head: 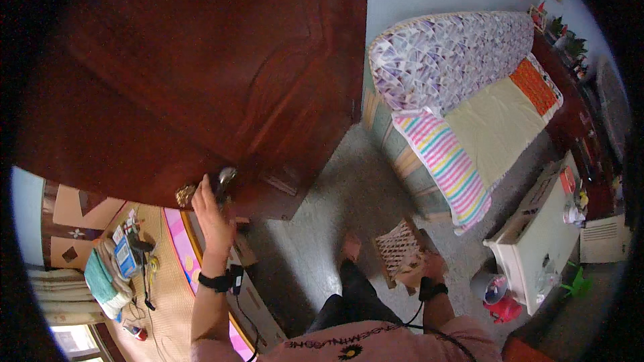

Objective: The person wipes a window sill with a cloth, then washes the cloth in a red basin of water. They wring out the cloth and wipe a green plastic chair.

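My left hand point(214, 223) is raised against the dark reddish-brown wooden door point(201, 85), with its fingers stretched upward at the metal door handle point(227, 176). Whether the fingers close around the handle is hidden. A gold-coloured fitting point(185, 195) sits on the door just left of the fingertips. Low on the other side, my right hand point(431, 267) grips a brown lattice-patterned item point(400, 244), perhaps cardboard or wicker; it hangs above the grey floor, and blur hides its details. Dark bands circle both wrists, with black cables running from them.
A sofa with a patterned back point(453, 60) and a striped cover point(443, 161) stands to the right. Beyond it are a white table point(538, 241) and a red bag point(503, 307). At left, a bed with a woven mat point(171, 281) bears folded cloth point(103, 271) and cables. Grey floor point(317, 256) lies between.
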`<state>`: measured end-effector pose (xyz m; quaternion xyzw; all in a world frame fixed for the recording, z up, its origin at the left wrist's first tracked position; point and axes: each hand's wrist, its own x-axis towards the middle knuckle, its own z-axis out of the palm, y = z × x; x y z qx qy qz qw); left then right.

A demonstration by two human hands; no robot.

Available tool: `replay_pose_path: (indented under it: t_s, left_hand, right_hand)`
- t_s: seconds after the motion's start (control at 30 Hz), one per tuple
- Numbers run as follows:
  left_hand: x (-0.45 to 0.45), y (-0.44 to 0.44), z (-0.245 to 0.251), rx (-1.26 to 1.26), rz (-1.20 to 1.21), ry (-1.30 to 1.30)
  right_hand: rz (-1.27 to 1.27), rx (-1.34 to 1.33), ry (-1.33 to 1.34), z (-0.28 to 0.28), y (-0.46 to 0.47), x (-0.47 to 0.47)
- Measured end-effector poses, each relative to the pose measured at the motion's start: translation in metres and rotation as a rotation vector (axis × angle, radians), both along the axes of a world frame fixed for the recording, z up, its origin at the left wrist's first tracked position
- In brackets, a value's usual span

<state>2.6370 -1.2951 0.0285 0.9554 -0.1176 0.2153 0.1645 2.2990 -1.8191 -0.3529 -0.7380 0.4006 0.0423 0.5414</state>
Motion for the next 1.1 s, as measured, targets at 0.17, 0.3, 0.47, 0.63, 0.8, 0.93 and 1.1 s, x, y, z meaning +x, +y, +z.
replay_pose_path:
  t_s: [0.17,0.3,0.47,0.63,0.8,0.93,1.1]
  left_hand:
    - [0.065,0.033,-0.010,0.158,0.079,0.068]
    - [0.107,0.054,-0.015,0.208,0.102,0.012]
    - [0.159,0.075,-0.030,0.081,0.157,0.012]
    - [0.208,0.111,-0.038,0.030,0.187,-0.028]
    - [0.241,0.135,-0.038,0.060,0.180,-0.034]
    - [0.269,0.148,-0.039,0.028,0.105,0.011]
    - [0.286,0.151,-0.034,0.175,0.029,-0.060]
  right_hand:
    - [0.305,-0.172,-0.161,-0.097,0.011,0.070]
    - [-0.097,0.292,0.029,-0.135,0.030,0.121]
    - [-0.357,0.529,0.075,-0.164,0.044,0.167]
    - [-0.506,0.635,0.093,-0.182,0.047,0.176]
    - [-0.538,0.568,0.185,-0.178,0.043,0.166]
    - [-0.570,0.526,0.222,-0.181,0.037,0.164]
    - [-0.584,0.501,0.278,-0.189,0.029,0.158]
